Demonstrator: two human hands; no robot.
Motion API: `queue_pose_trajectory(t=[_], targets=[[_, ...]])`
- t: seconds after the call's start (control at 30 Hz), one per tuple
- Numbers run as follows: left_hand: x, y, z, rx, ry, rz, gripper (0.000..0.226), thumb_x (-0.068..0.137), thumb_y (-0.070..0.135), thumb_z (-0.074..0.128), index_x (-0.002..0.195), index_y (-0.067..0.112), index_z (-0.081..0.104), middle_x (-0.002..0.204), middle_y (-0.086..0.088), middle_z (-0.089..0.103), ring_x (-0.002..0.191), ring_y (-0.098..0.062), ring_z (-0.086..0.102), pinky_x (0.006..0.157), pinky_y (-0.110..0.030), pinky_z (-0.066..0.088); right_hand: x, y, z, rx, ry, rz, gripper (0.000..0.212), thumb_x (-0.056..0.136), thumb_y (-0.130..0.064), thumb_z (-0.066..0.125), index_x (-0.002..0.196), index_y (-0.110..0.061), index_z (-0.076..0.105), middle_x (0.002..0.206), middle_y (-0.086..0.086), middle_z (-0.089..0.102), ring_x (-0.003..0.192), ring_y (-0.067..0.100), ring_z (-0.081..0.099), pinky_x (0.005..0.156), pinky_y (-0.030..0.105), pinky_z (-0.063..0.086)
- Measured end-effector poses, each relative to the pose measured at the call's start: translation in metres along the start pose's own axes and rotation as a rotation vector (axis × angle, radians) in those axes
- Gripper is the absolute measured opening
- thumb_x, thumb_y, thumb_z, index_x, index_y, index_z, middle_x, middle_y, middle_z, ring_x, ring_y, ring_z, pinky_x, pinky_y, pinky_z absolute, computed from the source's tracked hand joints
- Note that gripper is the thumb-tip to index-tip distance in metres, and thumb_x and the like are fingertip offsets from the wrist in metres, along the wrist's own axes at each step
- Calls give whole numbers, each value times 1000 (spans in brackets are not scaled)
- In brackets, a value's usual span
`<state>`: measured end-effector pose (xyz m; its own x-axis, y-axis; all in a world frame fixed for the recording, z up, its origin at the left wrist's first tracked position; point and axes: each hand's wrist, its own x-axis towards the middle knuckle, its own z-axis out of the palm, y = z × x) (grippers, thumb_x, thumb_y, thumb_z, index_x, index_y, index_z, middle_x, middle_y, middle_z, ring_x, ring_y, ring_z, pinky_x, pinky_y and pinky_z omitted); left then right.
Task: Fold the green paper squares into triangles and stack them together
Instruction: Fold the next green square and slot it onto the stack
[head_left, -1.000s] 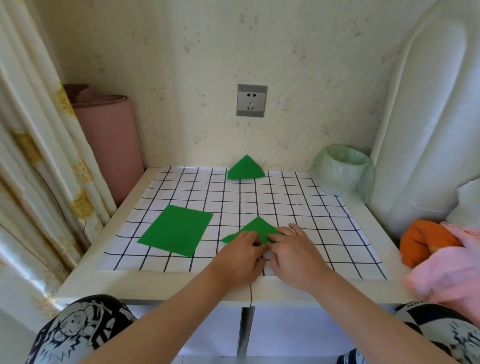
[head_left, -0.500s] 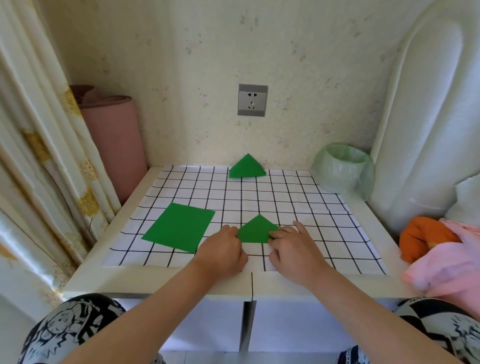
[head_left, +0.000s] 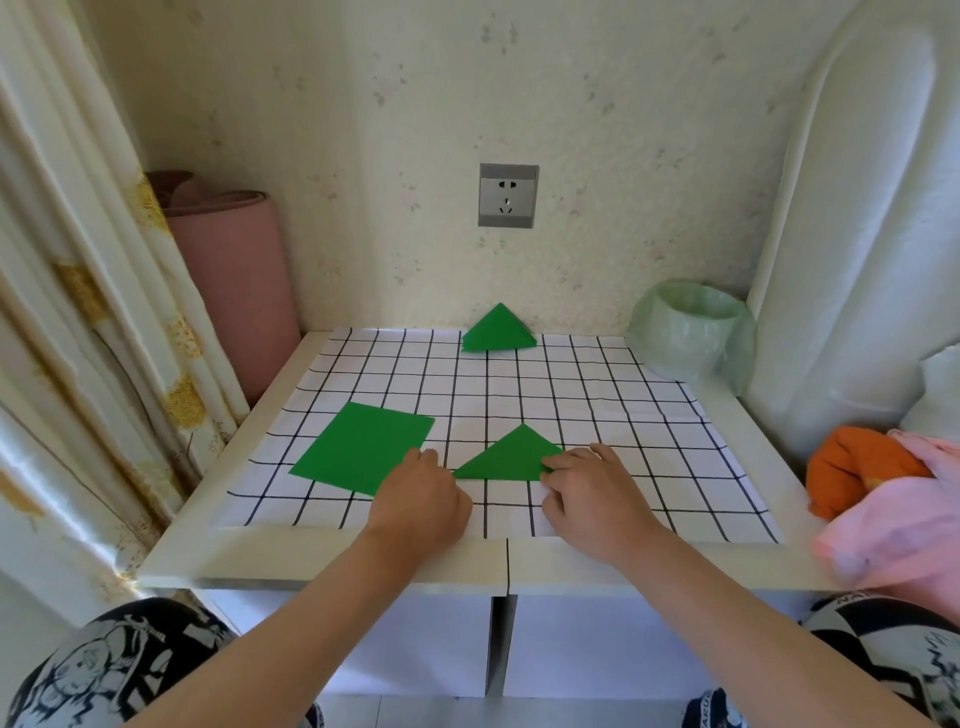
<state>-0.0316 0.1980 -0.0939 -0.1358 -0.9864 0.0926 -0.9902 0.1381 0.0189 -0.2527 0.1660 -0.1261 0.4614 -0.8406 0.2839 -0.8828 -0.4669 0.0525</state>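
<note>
The folded green paper triangle (head_left: 506, 457) is pressed onto the black-gridded white cloth (head_left: 623, 395) by the right hand's (head_left: 592, 493) straight fingers; whether it is pinched by the curled left hand (head_left: 421, 499) cannot be told. The crease could be skewed by uneven pressure

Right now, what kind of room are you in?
Probably a bedroom corner at home: a padded white headboard beside the small table, a curtain, and cloth heaped nearby.
</note>
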Motion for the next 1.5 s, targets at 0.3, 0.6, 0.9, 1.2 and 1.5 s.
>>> queue_pose_trajectory(t=[0.3,0.6,0.9,1.2,1.5], targets=[[11,26,19,-323,83,384,45,97,31,43,133,8,55,136,-4,52,127,-18,48,98,-30,48,5,-4,2,-11,11,-5,53,83,-34,23,75,-20,74,88,-4,69,90,22,59,99,38,38],[22,30,29,-127,117,428,46,92,54,31,114,25,59,108,3,54,98,-18,51,67,-33,48,-4,-5,1,31,43,-53,43,84,-31,30,87,-20,72,94,-7,66,94,20,60,103,41,39],[25,38,19,2,23,411,51,93,60,22,139,45,38,119,-4,46,108,-24,45,72,-35,51,-15,7,-10,-21,-38,110,52,83,-34,25,91,-28,75,105,-10,70,102,19,61,105,44,37],[32,51,11,68,-51,379,53,95,65,25,144,45,31,129,-8,41,117,-27,39,78,-36,45,-29,30,-29,-41,-135,358,32,90,-31,40,87,-27,71,88,-9,65,84,18,50,93,37,36],[51,38,8,-136,-89,362,52,95,48,48,144,33,37,127,2,43,118,-18,40,91,-32,44,-22,34,-33,-160,-108,312,32,88,-35,41,93,-25,71,93,-6,63,88,20,56,87,38,38]])
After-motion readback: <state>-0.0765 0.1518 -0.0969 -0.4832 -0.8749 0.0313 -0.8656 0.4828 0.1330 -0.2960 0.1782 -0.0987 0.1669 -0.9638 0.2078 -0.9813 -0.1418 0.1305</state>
